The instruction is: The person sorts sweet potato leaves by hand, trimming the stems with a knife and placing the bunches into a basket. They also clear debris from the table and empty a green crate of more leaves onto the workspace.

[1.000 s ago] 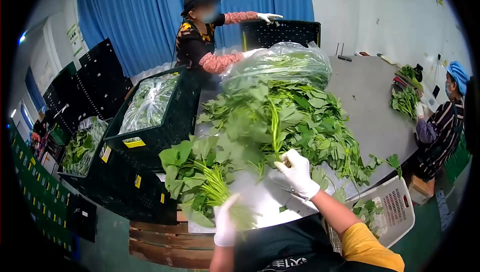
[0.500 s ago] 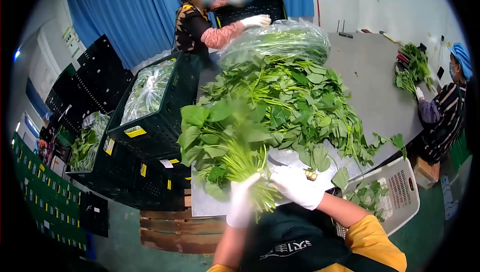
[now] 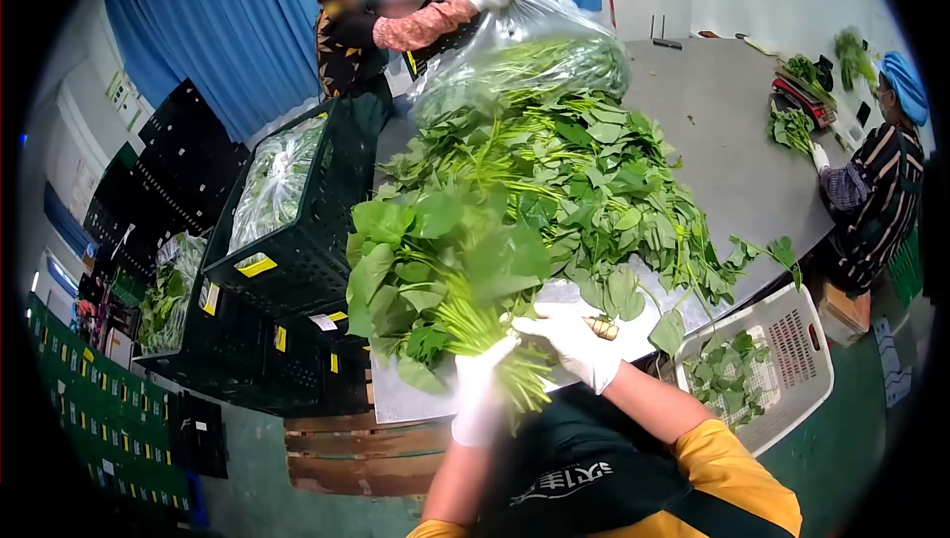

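Observation:
A bunch of leafy greens [image 3: 460,305] with long pale stems is tilted in front of me, leaves up and away. My left hand [image 3: 480,385], in a white glove, is closed around its stems, and the cut ends stick out below. From the right, my white-gloved right hand [image 3: 576,345] touches the same stems, its fingers drawn together at their edge; the exact grip is partly hidden. Just beyond the right hand a small brass-coloured object [image 3: 602,328] lies on the metal table [image 3: 406,404]. A large heap of loose greens [image 3: 594,177] spreads behind the bunch.
Across the table a co-worker [image 3: 346,53] handles a clear plastic bag [image 3: 554,28] of greens. Another person [image 3: 881,182] works at the right. Dark crates [image 3: 267,286] stand at the left; a pale basket [image 3: 816,380] with loose leaves sits at the lower right.
My right hand has shifted slightly up and left against the stems. The left hand keeps its hold. The co-worker across the table has lifted the edge of the plastic bag.

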The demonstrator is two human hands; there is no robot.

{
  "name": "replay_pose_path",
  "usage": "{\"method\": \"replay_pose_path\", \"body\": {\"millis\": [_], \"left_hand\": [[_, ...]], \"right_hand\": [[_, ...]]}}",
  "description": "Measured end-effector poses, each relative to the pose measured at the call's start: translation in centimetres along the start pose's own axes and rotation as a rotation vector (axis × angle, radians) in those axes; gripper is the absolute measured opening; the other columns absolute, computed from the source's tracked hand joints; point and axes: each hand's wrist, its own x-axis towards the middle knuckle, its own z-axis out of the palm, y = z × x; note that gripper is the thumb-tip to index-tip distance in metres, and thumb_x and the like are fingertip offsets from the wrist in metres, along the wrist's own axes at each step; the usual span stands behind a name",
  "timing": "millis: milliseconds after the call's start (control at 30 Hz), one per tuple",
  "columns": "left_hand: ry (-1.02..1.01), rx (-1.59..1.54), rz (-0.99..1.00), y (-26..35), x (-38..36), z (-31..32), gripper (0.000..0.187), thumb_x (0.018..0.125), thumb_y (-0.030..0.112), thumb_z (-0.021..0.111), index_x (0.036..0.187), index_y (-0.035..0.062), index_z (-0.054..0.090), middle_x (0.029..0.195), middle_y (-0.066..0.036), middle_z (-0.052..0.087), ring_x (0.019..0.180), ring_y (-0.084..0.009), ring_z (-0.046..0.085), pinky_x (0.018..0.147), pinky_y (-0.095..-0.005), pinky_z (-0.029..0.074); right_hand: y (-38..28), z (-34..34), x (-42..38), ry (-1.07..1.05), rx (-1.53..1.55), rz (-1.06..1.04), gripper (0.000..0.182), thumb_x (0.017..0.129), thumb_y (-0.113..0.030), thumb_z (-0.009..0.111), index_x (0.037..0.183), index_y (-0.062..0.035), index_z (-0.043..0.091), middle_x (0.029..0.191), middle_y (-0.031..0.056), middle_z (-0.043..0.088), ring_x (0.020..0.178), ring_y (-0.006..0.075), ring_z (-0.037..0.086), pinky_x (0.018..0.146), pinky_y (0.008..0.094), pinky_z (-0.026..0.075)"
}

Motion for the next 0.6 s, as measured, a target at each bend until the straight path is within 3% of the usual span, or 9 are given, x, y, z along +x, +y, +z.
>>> {"method": "replay_pose_path", "body": {"millis": [200,267,300,333,367,400,467,533,600], "left_hand": [[0.089,-0.115,-0.17,-1.0,0.2,-1.2,0.033,0.079,-0.007,0.057,0.112,-0.004,0.057,0.098,-0.014,0.064,0.086,-0.0216,0.063,0.081,-0.0299,0.049],[-0.093,0.663,0.326,-2.9,0.9,-3.5,0.033,0.081,-0.006,0.056,0.114,-0.0022,0.057,0.097,-0.013,0.064,0.086,-0.0202,0.062,0.081,-0.0288,0.048],[-0.023,0.791,0.44,-1.4,0.3,-2.1,0.022,0.091,0.015,0.049,0.099,-0.0008,0.062,0.092,-0.008,0.063,0.083,-0.0159,0.058,0.076,-0.0282,0.047],[0.12,0.349,0.213,-0.8,0.7,-2.0,0.016,0.091,0.015,0.051,0.093,0.0031,0.061,0.086,-0.005,0.06,0.076,-0.0147,0.056,0.071,-0.0277,0.046],[0.141,0.373,0.268,0.0,1.0,-2.6,0.014,0.091,0.016,0.052,0.093,0.0042,0.06,0.083,-0.004,0.059,0.075,-0.0138,0.055,0.069,-0.0269,0.046],[0.165,0.399,0.326,1.0,1.4,-3.4,0.013,0.091,0.016,0.053,0.092,0.0053,0.06,0.081,-0.003,0.057,0.073,-0.0128,0.055,0.067,-0.0261,0.046],[0.162,0.079,0.215,3.1,1.7,-4.2,0.011,0.091,0.014,0.055,0.097,0.0054,0.059,0.082,-0.003,0.056,0.076,-0.0111,0.055,0.069,-0.0235,0.047],[0.199,-0.148,0.099,3.7,1.2,-4.9,0.013,0.089,0.012,0.057,0.099,0.0049,0.059,0.087,-0.003,0.058,0.08,-0.0118,0.055,0.076,-0.0247,0.047],[0.119,0.309,0.357,2.6,0.6,-5.0,0.02,0.087,0.012,0.058,0.105,0.0034,0.059,0.094,-0.005,0.059,0.089,-0.0128,0.056,0.082,-0.0261,0.046]], "right_hand": [[3.3,-1.3,-0.4,0.066,-0.04,-0.112,0.011,0.084,-0.011,0.064,0.089,-0.0008,0.066,0.083,0.0033,0.065,0.077,0.0106,0.058,0.068,0.0227,0.046],[5.2,-2.5,-0.9,0.271,0.046,-0.375,0.011,0.085,-0.01,0.064,0.09,-0.0006,0.063,0.081,0.0037,0.063,0.078,0.0119,0.058,0.068,0.0259,0.048],[5.3,-3.9,-1.7,0.198,0.18,-0.32,0.009,0.082,-0.006,0.063,0.089,0.0004,0.061,0.079,0.006,0.06,0.075,0.0164,0.058,0.066,0.03,0.049],[5.1,-6.0,-2.8,0.125,0.313,-0.265,0.009,0.08,-0.002,0.062,0.087,0.0014,0.058,0.076,0.0084,0.058,0.071,0.0209,0.059,0.065,0.0342,0.05],[4.3,-7.6,-4.9,0.108,0.462,-0.329,0.009,0.079,-0.004,0.063,0.081,0.0012,0.057,0.071,0.0098,0.056,0.067,0.0225,0.057,0.063,0.0336,0.049],[4.2,-10.6,-7.0,0.194,0.218,-0.433,0.01,0.082,-0.011,0.063,0.08,-0.0025,0.057,0.069,0.0061,0.055,0.064,0.0194,0.056,0.062,0.032,0.049],[4.0,-17.3,-9.8,0.124,0.922,-0.608,0.012,0.086,-0.021,0.062,0.088,-0.01,0.063,0.078,-0.001,0.063,0.074,0.0144,0.059,0.073,0.0299,0.05],[3.3,-23.9,-12.7,0.079,1.167,-0.98,0.065,0.073,-0.032,0.072,0.128,-0.007,0.048,0.12,0.0109,0.058,0.109,0.0217,0.055,0.096,0.0372,0.045],[1.8,-23.9,-14.2,0.109,1.16,-0.894,0.093,0.066,-0.036,0.077,0.138,0.0001,0.03,0.131,0.0143,0.048,0.119,0.026,0.048,0.102,0.0375,0.04]]}}
